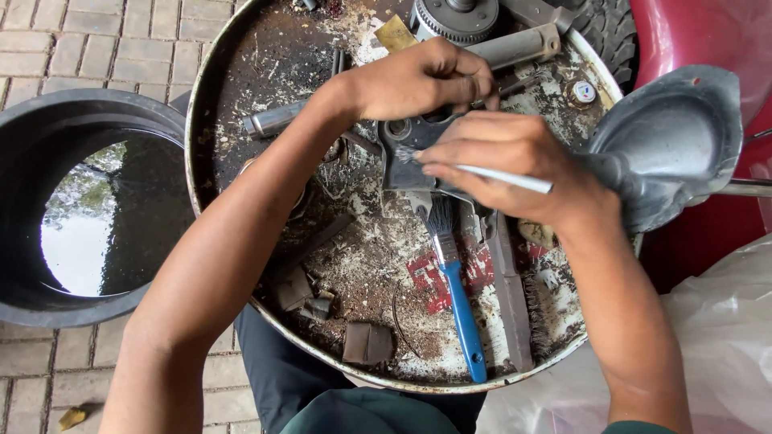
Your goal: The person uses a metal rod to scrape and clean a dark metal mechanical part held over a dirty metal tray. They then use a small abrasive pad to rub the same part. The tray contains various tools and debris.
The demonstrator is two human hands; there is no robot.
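My left hand (422,78) grips the top of a dark grey metal engine part (400,161) that lies on a round, dirty metal drum lid (211,96). My right hand (515,161) is closed on a thin white-handled brush (503,178) whose bristle end rests on the metal part. A second brush with a blue handle (460,301) lies loose on the lid just below my hands, bristles toward the part.
A black bucket of dark liquid (20,128) stands on the brick paving at left. A grey curved metal cover (675,137) sits at right by a red body panel (708,32). A gear (454,18), a steel tube (272,120) and small scraps litter the lid. A plastic sheet (724,337) lies lower right.
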